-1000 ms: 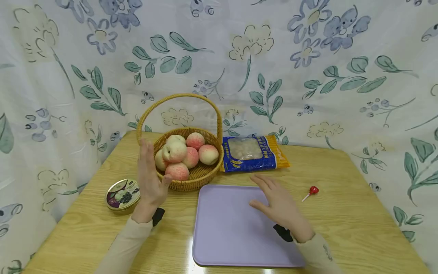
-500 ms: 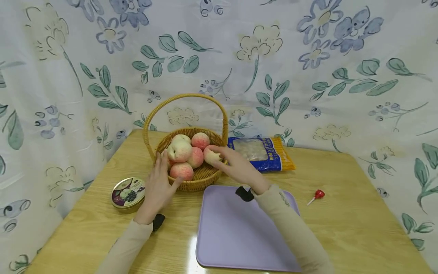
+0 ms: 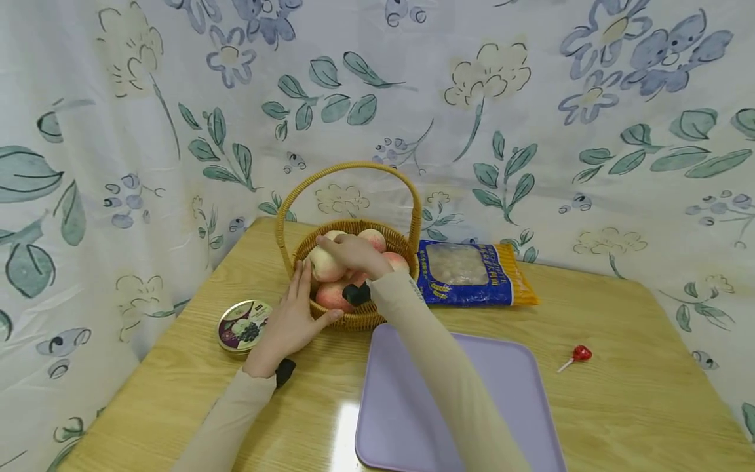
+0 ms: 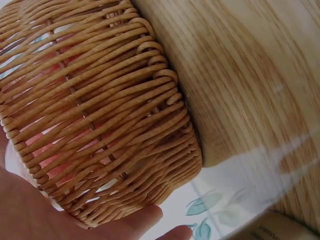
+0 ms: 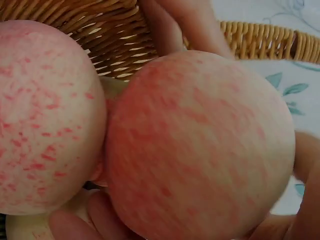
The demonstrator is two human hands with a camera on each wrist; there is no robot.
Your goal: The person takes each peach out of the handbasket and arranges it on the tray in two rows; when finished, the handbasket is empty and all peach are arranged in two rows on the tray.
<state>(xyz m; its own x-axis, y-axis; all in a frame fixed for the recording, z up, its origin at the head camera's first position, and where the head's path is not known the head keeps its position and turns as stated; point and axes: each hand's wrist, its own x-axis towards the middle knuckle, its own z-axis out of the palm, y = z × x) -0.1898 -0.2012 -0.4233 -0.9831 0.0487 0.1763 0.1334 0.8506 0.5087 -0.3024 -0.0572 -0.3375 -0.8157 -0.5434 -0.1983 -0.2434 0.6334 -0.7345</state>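
Note:
A wicker basket (image 3: 360,321) with a tall arched handle holds several pale pink peaches. My right hand (image 3: 354,252) reaches into it and grips the top peach (image 3: 324,267). In the right wrist view, fingers surround this peach (image 5: 200,145), while another peach (image 5: 47,120) lies close beside it. My left hand (image 3: 289,324) rests against the basket's left front side, its fingers extended at the rim and its thumb spread along the front. The left wrist view has the woven basket wall (image 4: 100,115) with the palm and fingertips along its edge.
A round tin (image 3: 243,324) stands left of the basket, partly behind my left hand. A purple tray (image 3: 401,406) lies in front, under my right sleeve. A blue and yellow food bag (image 3: 466,272) and a red lollipop (image 3: 581,353) lie to the right.
Both hands have moved to the basket. The left hand came to its left side; the right hand went from above the tray, past the right peach, to the top peach. The view shifted.

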